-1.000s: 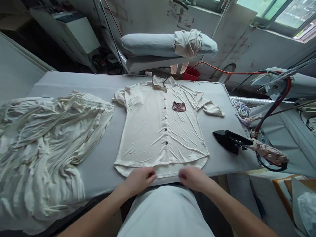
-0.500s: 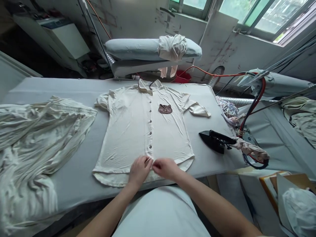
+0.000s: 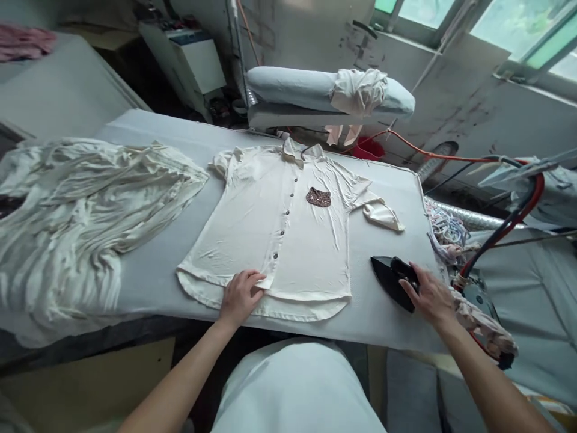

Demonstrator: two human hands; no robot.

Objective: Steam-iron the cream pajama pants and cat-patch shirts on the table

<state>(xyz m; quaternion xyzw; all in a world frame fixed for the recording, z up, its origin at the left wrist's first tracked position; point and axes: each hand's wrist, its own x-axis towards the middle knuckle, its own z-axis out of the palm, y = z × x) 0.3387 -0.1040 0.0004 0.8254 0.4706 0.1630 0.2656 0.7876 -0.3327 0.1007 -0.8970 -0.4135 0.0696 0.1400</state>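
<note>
A cream short-sleeved button shirt (image 3: 256, 222) lies front side up on the padded ironing table (image 3: 155, 273), collar away from me. A dark patterned patch pocket (image 3: 318, 196) sits on its chest. My left hand (image 3: 242, 294) is closed at the front hem, with the lower end of the button placket between thumb and fingers. To the right of the shirt, a black iron (image 3: 391, 281) rests on the table, its tip pointing left. My right hand (image 3: 430, 294) is at the iron's handle, thumb and fingers on either side of it.
A heap of crumpled cream cloth (image 3: 90, 210) covers the table's left side. Behind the table stands a padded sleeve board (image 3: 288, 90) with bunched cloth on it. Red and dark hoses (image 3: 505, 231) and a cloth-wrapped cord (image 3: 484, 328) run near the iron.
My right hand has left the shirt's hem and moved right to the iron. My left hand stays at the hem. The view has swung, tilting the table and shirt in the picture.
</note>
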